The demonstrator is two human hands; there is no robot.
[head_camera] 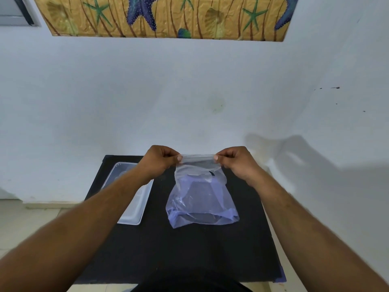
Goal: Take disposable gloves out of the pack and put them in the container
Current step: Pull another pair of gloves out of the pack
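A thin, see-through plastic pack of gloves [201, 199] hangs over the middle of the black table [168, 249], its bottom resting on the tabletop. My left hand [160, 161] pinches the pack's top edge at its left corner. My right hand [235, 163] pinches the same edge at its right corner, and the edge is stretched taut between them. A clear rectangular plastic container [134, 209] lies on the table to the left of the pack, partly hidden under my left forearm. I cannot make out single gloves inside the pack.
The table stands against a pale blue wall [189, 91]. A starfish-patterned panel [168, 15] hangs high on it. Light floor tiles [25, 220] show to the left of the table.
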